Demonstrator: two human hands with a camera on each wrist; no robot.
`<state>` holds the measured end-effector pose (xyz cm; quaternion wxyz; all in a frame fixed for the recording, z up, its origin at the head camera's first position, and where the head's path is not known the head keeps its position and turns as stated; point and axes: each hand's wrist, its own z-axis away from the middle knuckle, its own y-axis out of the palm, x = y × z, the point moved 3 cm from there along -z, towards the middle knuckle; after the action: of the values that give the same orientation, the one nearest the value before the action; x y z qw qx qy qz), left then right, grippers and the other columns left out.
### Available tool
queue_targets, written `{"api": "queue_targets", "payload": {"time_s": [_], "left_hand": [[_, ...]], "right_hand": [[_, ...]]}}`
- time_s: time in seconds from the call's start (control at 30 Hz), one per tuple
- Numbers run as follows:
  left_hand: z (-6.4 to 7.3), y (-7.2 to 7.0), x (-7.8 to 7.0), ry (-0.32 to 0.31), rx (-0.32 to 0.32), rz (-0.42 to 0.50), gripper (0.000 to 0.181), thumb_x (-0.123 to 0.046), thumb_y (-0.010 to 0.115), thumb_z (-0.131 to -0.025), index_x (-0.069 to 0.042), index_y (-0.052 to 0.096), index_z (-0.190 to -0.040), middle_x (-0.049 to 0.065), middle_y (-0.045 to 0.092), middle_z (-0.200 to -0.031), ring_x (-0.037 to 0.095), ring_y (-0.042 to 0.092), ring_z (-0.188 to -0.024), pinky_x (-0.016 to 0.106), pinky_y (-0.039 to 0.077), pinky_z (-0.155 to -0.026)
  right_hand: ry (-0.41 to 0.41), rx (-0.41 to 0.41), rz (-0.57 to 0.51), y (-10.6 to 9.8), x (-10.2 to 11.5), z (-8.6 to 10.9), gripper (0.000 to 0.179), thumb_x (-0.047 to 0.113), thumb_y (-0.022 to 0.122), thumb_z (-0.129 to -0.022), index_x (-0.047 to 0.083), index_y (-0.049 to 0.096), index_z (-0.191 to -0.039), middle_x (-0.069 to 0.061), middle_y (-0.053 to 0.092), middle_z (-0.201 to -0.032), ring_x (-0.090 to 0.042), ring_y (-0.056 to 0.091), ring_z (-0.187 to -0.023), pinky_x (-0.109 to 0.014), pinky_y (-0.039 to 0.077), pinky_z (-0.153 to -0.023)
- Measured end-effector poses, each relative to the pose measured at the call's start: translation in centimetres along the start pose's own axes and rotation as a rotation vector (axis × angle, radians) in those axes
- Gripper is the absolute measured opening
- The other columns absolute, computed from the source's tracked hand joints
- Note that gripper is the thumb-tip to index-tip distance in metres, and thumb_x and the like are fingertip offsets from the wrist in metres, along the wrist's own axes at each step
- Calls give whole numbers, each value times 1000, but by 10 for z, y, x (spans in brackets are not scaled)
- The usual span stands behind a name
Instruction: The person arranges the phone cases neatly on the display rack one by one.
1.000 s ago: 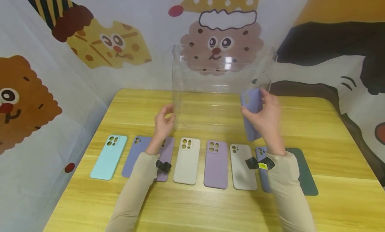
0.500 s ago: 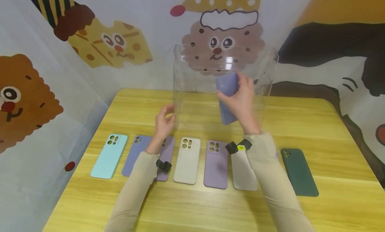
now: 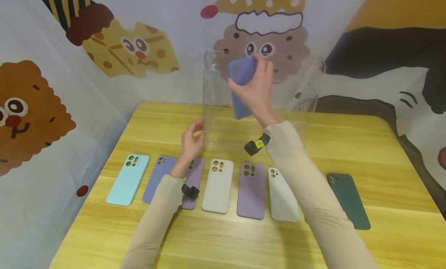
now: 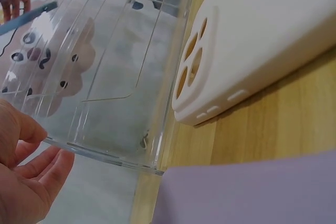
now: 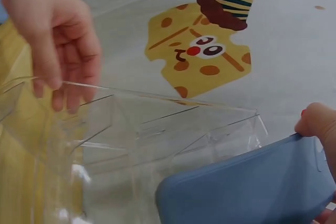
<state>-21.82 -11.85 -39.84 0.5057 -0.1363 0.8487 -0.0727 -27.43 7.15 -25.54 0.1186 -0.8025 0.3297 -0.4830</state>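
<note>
My right hand pinches a periwinkle phone case by its two long edges, thumb on one side and fingers on the other. The case is raised and tilted in front of the upper part of a clear acrylic display rack. Whether it touches the rack I cannot tell. At the rack's left side, my left hand grips the edge of the side panel between thumb and fingers. In the left wrist view, a cream phone case lies close by, beside the rack's foot.
Several phone cases lie in a row on the wooden table: mint, blue, cream, purple, light grey and dark green. My left forearm partly covers another purple one. A cartoon-printed cloth hangs behind.
My right hand has carried the periwinkle phone case up and to the left, from the rack's lower right to its upper middle. My left hand stays on the rack's side.
</note>
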Motion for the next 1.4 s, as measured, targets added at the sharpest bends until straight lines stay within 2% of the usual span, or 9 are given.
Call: {"api": "queue_targets", "payload": {"time_s": [0.13,0.33,0.43,0.53,0.63,0.77,0.9,1.17,1.4], "left_hand": [[-2,2,18,-28,1,-2,31,14,54,-86,15,52,-117,33,58,-107,43,58,-101,47,55,-83],[-2,2,27,-45,0,-5,31,12,55,-86,11,54,-117,28,60,-107,39,59,-102,44,56,-84],[-1,3,27,-36,1,1,32,13,54,-86,12,53,-118,29,59,-109,40,58,-103,45,55,-85],[-1,3,11,-35,3,-3,31,15,52,-86,15,51,-117,33,58,-109,44,57,-103,48,54,-86],[-3,5,11,-39,0,-6,31,16,52,-85,16,51,-117,34,57,-109,45,56,-103,49,54,-85],[-6,9,27,-26,-12,-17,32,16,53,-85,14,52,-117,30,58,-109,41,58,-102,44,55,-85],[-9,12,27,-26,-19,-33,33,16,53,-85,12,52,-117,29,59,-109,39,58,-102,40,56,-84],[-8,11,27,-66,-11,-37,35,15,53,-84,11,52,-118,29,58,-111,38,58,-103,38,56,-85],[-9,12,25,-35,-20,-41,33,20,52,-82,15,51,-115,34,57,-107,42,58,-101,42,56,-84]], "right_hand": [[46,-39,-42,6,10,-14,81,30,76,-71,9,35,-137,-9,39,-127,-17,40,-111,-18,40,-90],[108,-139,-172,23,14,-28,81,23,76,-71,11,32,-138,-7,34,-130,-13,38,-114,-16,42,-91],[121,-219,-196,32,9,-31,81,21,77,-71,11,32,-138,-7,34,-130,-13,38,-114,-16,41,-91],[121,-268,-233,40,5,-34,81,20,77,-72,12,32,-139,-8,33,-130,-14,38,-114,-17,42,-92],[105,-299,-250,47,6,-35,82,19,77,-72,10,31,-139,-9,33,-131,-15,40,-114,-18,41,-94],[74,-345,-198,53,8,-35,84,21,80,-69,8,34,-138,-11,35,-132,-17,40,-116,-21,38,-98],[78,-372,-133,60,7,-36,85,24,82,-66,7,36,-136,-12,37,-131,-19,39,-116,-22,36,-98],[158,-322,-14,71,7,-29,86,32,81,-68,9,35,-138,-10,38,-130,-20,37,-117,-23,36,-97],[173,-314,36,77,8,-26,85,34,80,-68,9,35,-137,-10,36,-133,-20,37,-119,-29,37,-98]]}}
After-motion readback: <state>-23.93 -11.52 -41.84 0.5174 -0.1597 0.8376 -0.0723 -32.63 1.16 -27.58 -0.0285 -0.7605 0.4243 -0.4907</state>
